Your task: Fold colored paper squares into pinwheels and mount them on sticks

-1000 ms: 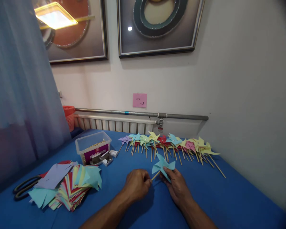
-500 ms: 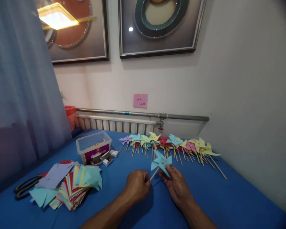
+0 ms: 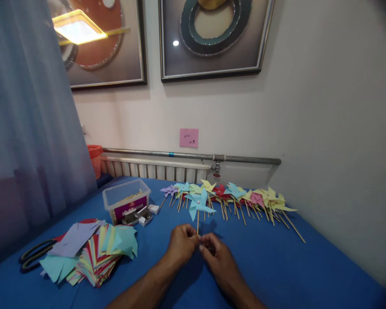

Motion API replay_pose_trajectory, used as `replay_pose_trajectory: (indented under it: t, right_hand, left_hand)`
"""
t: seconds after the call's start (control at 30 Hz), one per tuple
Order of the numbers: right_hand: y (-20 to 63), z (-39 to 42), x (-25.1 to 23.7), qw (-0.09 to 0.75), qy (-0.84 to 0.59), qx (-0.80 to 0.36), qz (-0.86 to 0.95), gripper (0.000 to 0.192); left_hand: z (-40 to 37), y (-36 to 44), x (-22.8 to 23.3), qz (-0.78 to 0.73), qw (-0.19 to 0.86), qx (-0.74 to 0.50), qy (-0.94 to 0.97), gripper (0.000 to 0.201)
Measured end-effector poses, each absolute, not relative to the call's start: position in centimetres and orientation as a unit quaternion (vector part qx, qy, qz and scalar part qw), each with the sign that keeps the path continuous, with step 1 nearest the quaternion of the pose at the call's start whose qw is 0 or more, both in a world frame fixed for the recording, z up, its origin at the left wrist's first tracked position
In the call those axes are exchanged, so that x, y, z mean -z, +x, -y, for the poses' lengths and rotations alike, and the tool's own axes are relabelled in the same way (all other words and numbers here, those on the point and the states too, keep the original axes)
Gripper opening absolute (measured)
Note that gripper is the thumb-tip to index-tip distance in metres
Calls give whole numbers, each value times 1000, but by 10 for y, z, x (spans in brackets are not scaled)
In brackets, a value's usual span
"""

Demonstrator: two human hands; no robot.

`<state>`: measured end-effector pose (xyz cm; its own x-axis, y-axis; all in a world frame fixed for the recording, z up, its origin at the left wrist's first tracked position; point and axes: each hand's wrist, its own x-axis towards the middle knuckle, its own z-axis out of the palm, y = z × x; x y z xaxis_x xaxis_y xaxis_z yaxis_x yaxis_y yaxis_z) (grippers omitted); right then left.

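Note:
A light-blue paper pinwheel (image 3: 198,204) stands upright on its thin wooden stick (image 3: 197,223) in the middle of the head view. My left hand (image 3: 184,244) is closed around the lower part of that stick. Close against it, my right hand (image 3: 216,253) has its fingertips pinched together at the stick's bottom end, which the fingers hide. Behind the hands lies a long row of finished pinwheels (image 3: 234,191) in several colours, their sticks pointing toward me. To the left is a fanned stack of cut coloured paper (image 3: 98,257).
A clear plastic box (image 3: 127,193) with wooden sticks stands left of centre, small open boxes (image 3: 144,216) in front. Black-handled scissors (image 3: 35,255) lie partly under the paper. A red basket (image 3: 94,161), radiator (image 3: 154,167) and curtain (image 3: 28,107) border the blue-covered table (image 3: 276,270).
My right hand has left the pinwheel's blades and come down to the stick beside my left hand. The pinwheel has shifted left and now stands upright, facing me.

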<state>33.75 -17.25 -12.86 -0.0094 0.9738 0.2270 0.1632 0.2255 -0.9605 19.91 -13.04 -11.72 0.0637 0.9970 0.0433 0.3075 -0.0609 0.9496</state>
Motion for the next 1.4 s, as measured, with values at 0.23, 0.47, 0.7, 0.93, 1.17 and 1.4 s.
replay_pose_trajectory:
  t: [0.23,0.47,0.7,0.93,1.17,1.4]
  right_hand:
    - [339,172,128,475,-517,-346,623,9]
    - [338,173,130,441,-539,-316,644,15]
    - [338,178,127,431,-521,-360,643,23]
    - [336,174,128,470,-501,-382,618,17]
    - [336,169,132,494,-496,-388,599,10]
    - [335,170,129,487,-511,-384,595,11]
  left_hand:
    - [133,202,116,-532,452,-423,578,14]
    - [132,204,117,-510,484,-437,561,15]
    - [131,202,119,-503,488,-455,549,20]
    - [131,203,117,-487,503,-482,527,22]
    - [130,209,125,-485,509,-476,528,23]
    - [130,209,130,-489,499,-468,541,16]
